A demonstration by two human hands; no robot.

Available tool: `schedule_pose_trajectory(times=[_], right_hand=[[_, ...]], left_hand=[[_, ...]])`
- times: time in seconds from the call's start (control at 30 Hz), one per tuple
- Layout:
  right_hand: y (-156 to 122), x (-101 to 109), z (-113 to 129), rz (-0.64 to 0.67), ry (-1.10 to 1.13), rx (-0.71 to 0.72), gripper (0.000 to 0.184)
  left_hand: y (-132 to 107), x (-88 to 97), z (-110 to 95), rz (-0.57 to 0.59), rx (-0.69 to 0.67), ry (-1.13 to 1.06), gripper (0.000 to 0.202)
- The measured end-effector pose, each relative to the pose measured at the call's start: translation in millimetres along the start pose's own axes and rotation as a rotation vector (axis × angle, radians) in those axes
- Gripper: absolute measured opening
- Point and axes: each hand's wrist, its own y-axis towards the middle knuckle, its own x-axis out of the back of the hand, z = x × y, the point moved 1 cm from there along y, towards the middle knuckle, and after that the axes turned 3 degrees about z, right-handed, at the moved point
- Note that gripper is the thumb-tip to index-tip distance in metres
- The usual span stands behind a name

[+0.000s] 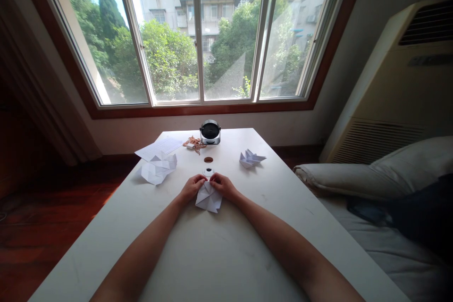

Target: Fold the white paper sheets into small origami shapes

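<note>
A piece of folded white paper (208, 198) with several creased flaps lies before me on the table. My left hand (193, 186) pinches its far left edge between thumb and fingers. On the far right edge, my right hand (222, 185) is closed in a similar pinch, close beside the left. The fingertips of both hands hide the paper's far edge. Just beyond the hands is a small round clear piece with a dark centre (208, 171).
On the white table (198, 259) lie creased paper (159, 169), flat sheets (157, 147), a pointed folded paper (251, 158), a tangled cord (194, 144) and a round black device (210, 131). Behind the hands is a table hole (208, 160). A sofa (371, 184) stands right.
</note>
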Motion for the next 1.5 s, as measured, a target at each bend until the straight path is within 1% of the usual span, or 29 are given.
schedule_pose_trajectory(times=[0.23,0.43,0.6,0.77,1.1,1.5], right_hand=[[0.4,-0.4,-2.9,-0.006,0.009,0.023,0.017],[1.7,-1.7,-5.3,-0.013,0.002,0.000,0.018],[0.7,-0.7,-2.3,-0.012,0.000,0.008,0.017],[-0.2,0.7,0.9,-0.007,-0.013,0.001,0.017],[2.2,-1.8,-4.6,-0.009,0.002,0.001,0.016],[1.7,-1.5,-4.5,-0.007,0.007,0.004,0.016]], left_hand=[[0.5,1.1,-1.0,0.007,0.011,-0.011,0.035],[-0.1,2.2,-2.6,0.014,0.017,-0.001,0.034],[-0.4,1.0,-3.5,0.002,0.010,-0.003,0.033],[-1.0,-0.1,-2.7,-0.010,0.012,-0.006,0.035],[-0.5,0.7,-1.0,0.001,0.013,-0.015,0.035],[-0.3,1.9,-0.3,0.013,0.006,-0.006,0.033]])
